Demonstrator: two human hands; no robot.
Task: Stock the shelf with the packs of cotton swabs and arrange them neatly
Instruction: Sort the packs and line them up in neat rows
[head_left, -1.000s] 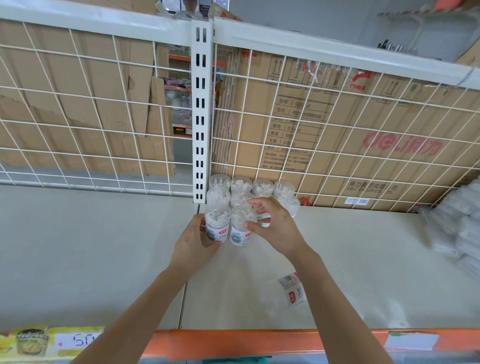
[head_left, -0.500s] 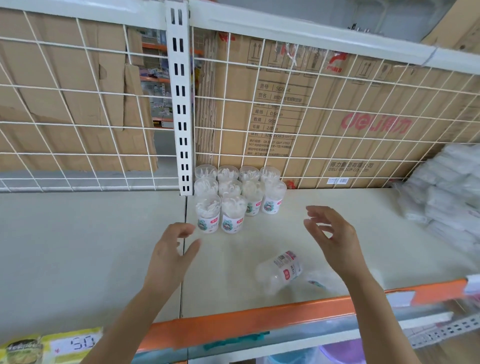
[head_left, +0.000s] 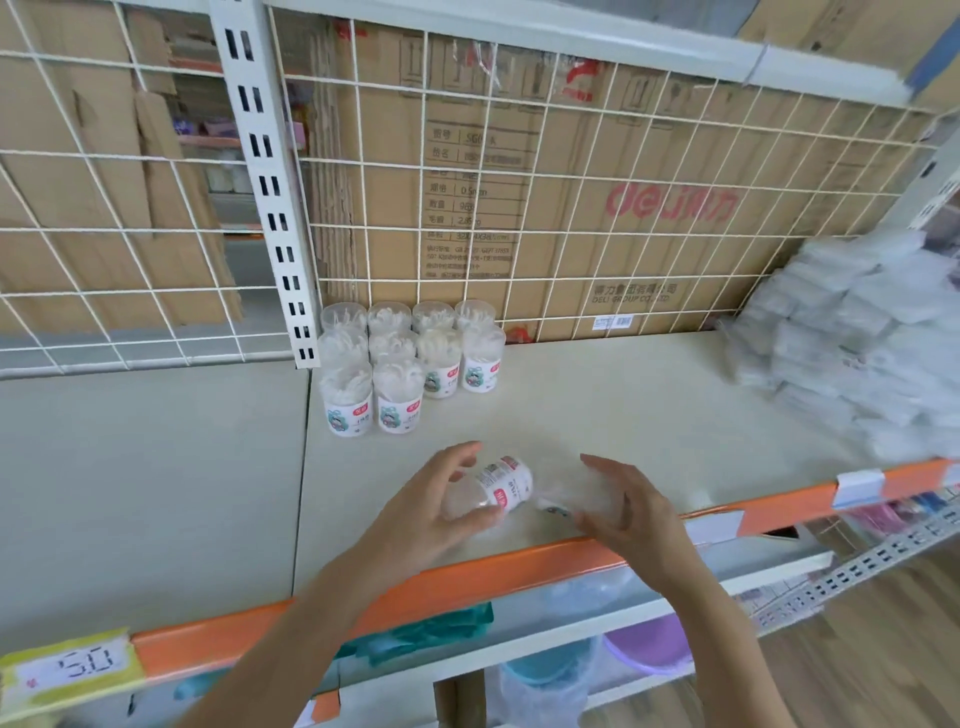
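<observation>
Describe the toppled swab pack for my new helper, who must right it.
Find the shelf's orange front edge. Just behind it, between the left hand and right hand, is one swab pack. Unlike the upright packs farther back, it lies on its side.

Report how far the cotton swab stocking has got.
Done: ten clear round tubs of cotton swabs stand upright in rows by the white wire panel. In hand: the left hand curls round a tub lying on its side near the orange shelf edge; the right hand reaches a second, blurred one. Left: stand both in the short front row.
</observation>
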